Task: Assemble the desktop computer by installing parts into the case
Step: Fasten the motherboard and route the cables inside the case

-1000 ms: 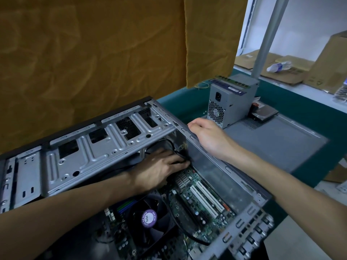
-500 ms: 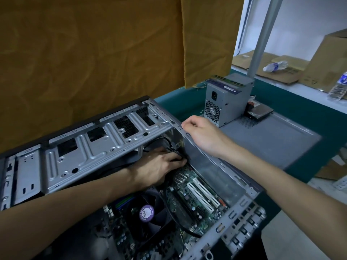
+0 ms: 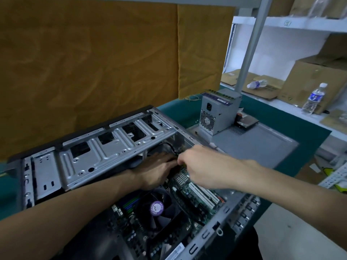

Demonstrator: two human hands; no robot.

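Right now both hands are down inside the open computer case (image 3: 97, 158), which lies on its side on the green table (image 3: 281, 117). The left hand (image 3: 159, 169) reaches under the case's metal drive frame (image 3: 112, 147), palm down over the far end of the motherboard (image 3: 187, 196); its fingertips are hidden behind the right hand, so I cannot tell whether they hold anything. The right hand (image 3: 201, 166) comes in over the case's near wall with its fingers curled downward, their tips meeting those of the left hand just above the board. It may be pinching something small there, but the spot is blurred and I cannot tell. A black cable (image 3: 170, 146) loops down from the far corner of the case to where the fingers meet.

Nearer the camera, a black cooling fan (image 3: 155, 209) with a purple sticker sits on the motherboard, and two white slots (image 3: 204, 196) lie just right of it, under the right forearm.

Beyond the case, a grey power supply (image 3: 216, 113) stands upright on the flat grey side panel (image 3: 253, 143), with a memory stick (image 3: 219, 93) lying along its top. A hard drive (image 3: 247, 121) lies just behind it. Yellow cloth (image 3: 93, 62) hangs behind the table. On the white shelf to the right are cardboard boxes (image 3: 315, 77), one water bottle (image 3: 314, 99) standing and another (image 3: 256, 84) lying down.
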